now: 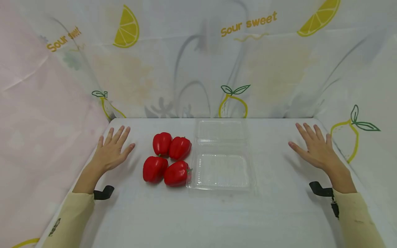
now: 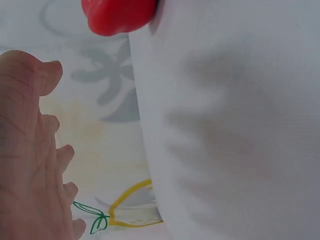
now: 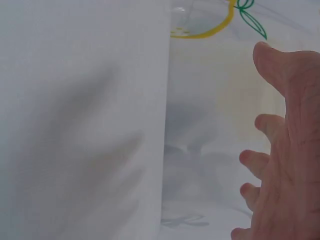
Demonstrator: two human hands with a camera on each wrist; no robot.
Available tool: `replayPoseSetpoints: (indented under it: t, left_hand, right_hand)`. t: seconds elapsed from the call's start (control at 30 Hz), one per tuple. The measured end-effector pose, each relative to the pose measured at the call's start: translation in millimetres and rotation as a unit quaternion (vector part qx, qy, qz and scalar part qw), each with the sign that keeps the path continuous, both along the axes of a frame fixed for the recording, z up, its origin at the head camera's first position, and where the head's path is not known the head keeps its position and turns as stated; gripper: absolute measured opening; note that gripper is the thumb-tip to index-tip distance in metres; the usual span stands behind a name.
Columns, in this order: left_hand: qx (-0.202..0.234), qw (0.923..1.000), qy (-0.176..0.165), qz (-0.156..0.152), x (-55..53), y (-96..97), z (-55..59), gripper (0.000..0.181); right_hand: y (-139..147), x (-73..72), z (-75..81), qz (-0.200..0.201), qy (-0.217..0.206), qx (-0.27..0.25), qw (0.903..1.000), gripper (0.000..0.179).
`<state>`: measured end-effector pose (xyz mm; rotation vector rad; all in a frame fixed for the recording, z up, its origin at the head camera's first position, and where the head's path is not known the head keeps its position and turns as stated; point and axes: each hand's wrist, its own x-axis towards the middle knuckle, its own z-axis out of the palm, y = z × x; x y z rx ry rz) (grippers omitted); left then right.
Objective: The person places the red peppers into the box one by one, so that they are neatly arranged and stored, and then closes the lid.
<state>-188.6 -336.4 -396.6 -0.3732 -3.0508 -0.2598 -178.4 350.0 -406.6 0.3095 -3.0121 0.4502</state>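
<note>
Head view: four red peppers [image 1: 155, 169] beside clear container [image 1: 223, 171], none inside, work seemingly unstarted; left hand [image 1: 109, 151], right hand [image 1: 318, 151], fingers spread.

Through my head camera I see a white table [image 1: 217, 220]; behind it, pale cloth [image 1: 273, 69] with lemon slices [image 1: 127, 29] and "Sour sweet" lettering [image 1: 248, 24]; left of it, pinkish cloth [image 1: 40, 120].

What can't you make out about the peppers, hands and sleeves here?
Left wrist: rest of a red pepper, cut by top edge.
Left wrist: rest of the left hand, cut by left edge.
Right wrist: rest of the right hand, cut by right edge.
Head: dark mark on the left sleeve, too small to read.
</note>
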Motion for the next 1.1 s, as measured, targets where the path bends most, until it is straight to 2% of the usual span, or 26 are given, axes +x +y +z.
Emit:
replayPoseSetpoints:
  t: [0.4, 0.77, 0.9, 1.1]
  left_hand:
    - [0.035, 0.9989, -0.006, -0.031, 6.6, 8.3, 8.2, 0.078]
    - [0.077, 0.9951, -0.026, -0.057, 13.6, 18.2, 14.4, 0.08]
    - [0.103, 0.9909, -0.031, -0.081, 16.5, 21.4, 14.1, 0.079]
    - [0.123, 0.9866, -0.063, -0.086, 19.8, 26.1, 16.0, 0.077]
  right_hand:
    - [-6, 6.1, 9.4, 0.024, -0.009, -0.052, 0.9983, 0.083]
    - [-15, 5.4, 14.9, 0.053, -0.015, -0.082, 0.9951, 0.083]
    - [-20, 6.9, 18.7, 0.06, -0.031, -0.107, 0.992, 0.085]
    - [-30, 10.0, 25.0, 0.044, -0.061, -0.137, 0.9878, 0.089]
